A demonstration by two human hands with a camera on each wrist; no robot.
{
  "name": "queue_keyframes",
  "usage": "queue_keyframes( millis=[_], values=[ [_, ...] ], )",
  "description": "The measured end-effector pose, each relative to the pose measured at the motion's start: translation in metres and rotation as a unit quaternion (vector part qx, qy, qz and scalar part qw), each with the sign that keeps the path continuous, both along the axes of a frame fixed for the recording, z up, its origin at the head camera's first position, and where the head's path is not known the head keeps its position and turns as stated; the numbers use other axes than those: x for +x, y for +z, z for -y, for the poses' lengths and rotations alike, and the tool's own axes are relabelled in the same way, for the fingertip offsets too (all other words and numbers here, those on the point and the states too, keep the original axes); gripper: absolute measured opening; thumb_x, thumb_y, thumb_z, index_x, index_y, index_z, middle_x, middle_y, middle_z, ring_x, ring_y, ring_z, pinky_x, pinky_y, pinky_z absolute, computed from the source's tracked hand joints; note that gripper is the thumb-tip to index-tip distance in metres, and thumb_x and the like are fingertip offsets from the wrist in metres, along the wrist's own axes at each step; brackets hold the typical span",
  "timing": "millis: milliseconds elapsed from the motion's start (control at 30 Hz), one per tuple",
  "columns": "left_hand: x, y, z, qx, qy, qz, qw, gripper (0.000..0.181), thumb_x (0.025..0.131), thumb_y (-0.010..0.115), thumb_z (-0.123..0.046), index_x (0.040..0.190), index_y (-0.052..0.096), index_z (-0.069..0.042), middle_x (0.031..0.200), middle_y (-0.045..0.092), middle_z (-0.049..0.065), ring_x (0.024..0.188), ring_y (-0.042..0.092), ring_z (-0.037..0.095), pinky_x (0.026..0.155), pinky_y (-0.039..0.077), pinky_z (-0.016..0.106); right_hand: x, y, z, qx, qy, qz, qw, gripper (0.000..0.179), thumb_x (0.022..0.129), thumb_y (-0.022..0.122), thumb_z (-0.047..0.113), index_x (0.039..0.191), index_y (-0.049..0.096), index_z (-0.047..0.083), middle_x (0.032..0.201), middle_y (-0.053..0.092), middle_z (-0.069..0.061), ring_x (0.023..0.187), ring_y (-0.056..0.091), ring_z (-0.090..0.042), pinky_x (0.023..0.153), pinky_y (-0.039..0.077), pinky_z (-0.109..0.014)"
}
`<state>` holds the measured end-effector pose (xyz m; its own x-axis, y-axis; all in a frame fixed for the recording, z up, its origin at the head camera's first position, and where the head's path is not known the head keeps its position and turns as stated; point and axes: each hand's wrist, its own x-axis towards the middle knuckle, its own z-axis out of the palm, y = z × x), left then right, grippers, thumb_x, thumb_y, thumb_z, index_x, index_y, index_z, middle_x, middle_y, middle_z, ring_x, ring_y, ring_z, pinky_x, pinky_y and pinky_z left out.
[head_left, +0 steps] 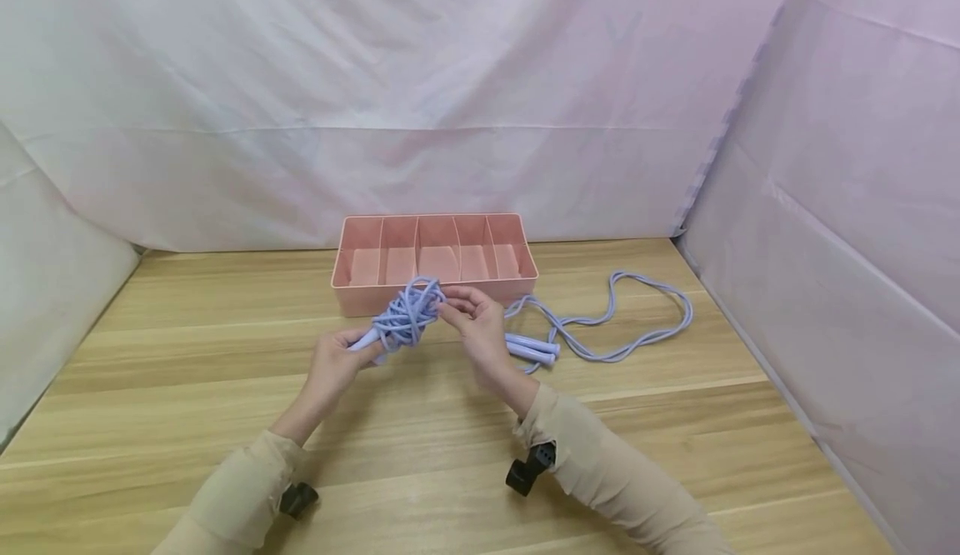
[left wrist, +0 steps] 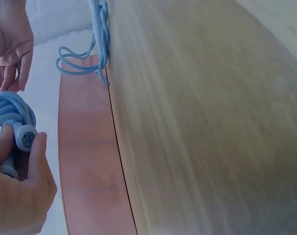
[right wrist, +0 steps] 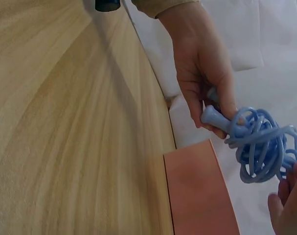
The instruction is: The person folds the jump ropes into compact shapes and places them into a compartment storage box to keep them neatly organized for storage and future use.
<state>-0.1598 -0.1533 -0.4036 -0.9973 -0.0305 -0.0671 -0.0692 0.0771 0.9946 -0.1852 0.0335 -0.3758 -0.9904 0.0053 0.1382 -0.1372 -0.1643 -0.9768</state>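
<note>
A light blue jump rope (head_left: 408, 315), its cord wound in a tangled bundle around its handles, is held up in front of the pink box. My left hand (head_left: 332, 369) grips its handles (right wrist: 217, 117) between thumb and fingers, and their round ends show in both wrist views. At the bundle's far end, my right hand (head_left: 483, 337) pinches the cord with thumb and fingertips; the exact contact is partly hidden. A second blue jump rope (head_left: 660, 334) lies on the table to the right, its two handles (head_left: 532, 348) side by side near my right wrist.
Behind the hands stands a pink box (head_left: 435, 291) with several compartments, near the back of the wooden table (head_left: 187, 422). White cloth walls (head_left: 450, 163) enclose the back and sides. A black camera mount sits on each sleeve.
</note>
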Motion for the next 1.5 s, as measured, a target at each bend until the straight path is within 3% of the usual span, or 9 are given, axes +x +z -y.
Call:
queue_keyframes(
  millis=[333,500,600,833,900,967,1133,1367,1500],
  values=[
    [0.000,0.002,0.006,0.029,-0.065,0.022,0.9972,0.016,0.082,0.061,0.001,0.096,0.064,0.009,0.072,0.064,-0.007,0.067,0.062,0.005,0.067,0.053,0.022,-0.007,-0.003,-0.017,0.085,0.092,-0.106,0.9864,0.028,0.076,0.061,-0.012,0.103,0.056,-0.012,0.087,0.063,-0.027,0.075,0.061,-0.007,0.072,0.051,-0.022],
    [0.001,0.002,0.003,0.018,-0.067,0.019,0.9974,0.031,0.081,0.061,0.001,0.104,0.054,0.021,0.075,0.066,-0.003,0.067,0.061,0.005,0.066,0.054,0.022,-0.009,-0.008,-0.015,0.183,0.045,-0.240,0.9524,0.024,0.073,0.064,-0.008,0.097,0.062,-0.005,0.085,0.065,-0.016,0.076,0.062,-0.017,0.075,0.051,-0.025],
    [0.001,0.003,0.002,0.006,-0.064,0.014,0.9979,0.033,0.081,0.061,0.002,0.107,0.053,0.021,0.078,0.067,0.001,0.066,0.061,0.005,0.066,0.054,0.022,-0.012,-0.008,-0.015,0.268,-0.005,-0.363,0.8925,0.019,0.073,0.066,-0.005,0.092,0.066,0.001,0.083,0.067,-0.009,0.076,0.061,-0.018,0.075,0.050,-0.023],
    [0.000,0.004,0.001,-0.017,-0.071,0.001,0.9973,0.032,0.081,0.059,0.002,0.106,0.053,0.021,0.083,0.067,0.013,0.066,0.062,0.005,0.066,0.054,0.023,-0.020,-0.005,-0.018,0.434,-0.130,-0.563,0.6910,0.013,0.070,0.070,0.005,0.083,0.072,0.006,0.077,0.059,-0.005,0.070,0.054,-0.016,0.061,0.048,-0.019],
    [0.000,0.004,0.002,-0.041,-0.078,-0.008,0.9961,0.030,0.081,0.060,0.001,0.104,0.055,0.020,0.083,0.068,0.015,0.065,0.062,0.005,0.066,0.054,0.023,-0.020,-0.004,-0.018,0.469,-0.142,-0.577,0.6533,0.010,0.070,0.069,0.007,0.080,0.071,0.006,0.076,0.057,-0.004,0.068,0.052,-0.015,0.057,0.046,-0.018],
    [0.000,0.004,0.003,-0.072,-0.087,-0.021,0.9934,0.027,0.081,0.062,-0.001,0.101,0.058,0.017,0.081,0.067,0.016,0.064,0.061,0.005,0.066,0.053,0.022,-0.019,-0.003,-0.018,0.495,-0.142,-0.577,0.6346,0.007,0.070,0.067,0.008,0.077,0.070,0.006,0.073,0.058,-0.002,0.066,0.051,-0.015,0.054,0.045,-0.018],
    [0.000,0.006,0.007,-0.132,-0.112,-0.048,0.9838,0.023,0.081,0.064,-0.006,0.095,0.063,0.012,0.073,0.067,0.014,0.062,0.061,0.007,0.063,0.052,0.022,-0.017,-0.002,-0.017,0.508,-0.116,-0.538,0.6623,0.004,0.068,0.064,0.007,0.070,0.061,0.009,0.065,0.055,0.002,0.056,0.047,-0.011,0.046,0.039,-0.016],
    [0.000,0.008,0.002,-0.139,-0.119,-0.053,0.9817,0.019,0.082,0.064,-0.008,0.086,0.063,0.011,0.075,0.067,0.017,0.063,0.061,0.007,0.062,0.053,0.024,-0.016,-0.005,-0.012,0.412,-0.085,-0.492,0.7621,0.004,0.069,0.062,0.003,0.071,0.060,0.006,0.064,0.059,0.000,0.055,0.052,-0.007,0.051,0.042,-0.011],
    [0.003,0.008,-0.004,-0.098,-0.077,-0.025,0.9919,0.023,0.082,0.062,-0.002,0.095,0.060,0.017,0.083,0.066,0.024,0.064,0.062,0.007,0.064,0.054,0.025,-0.017,-0.007,-0.008,0.364,-0.069,-0.480,0.7951,0.005,0.071,0.060,0.000,0.073,0.062,0.003,0.065,0.062,-0.003,0.056,0.057,-0.008,0.055,0.045,-0.009]
  ],
)
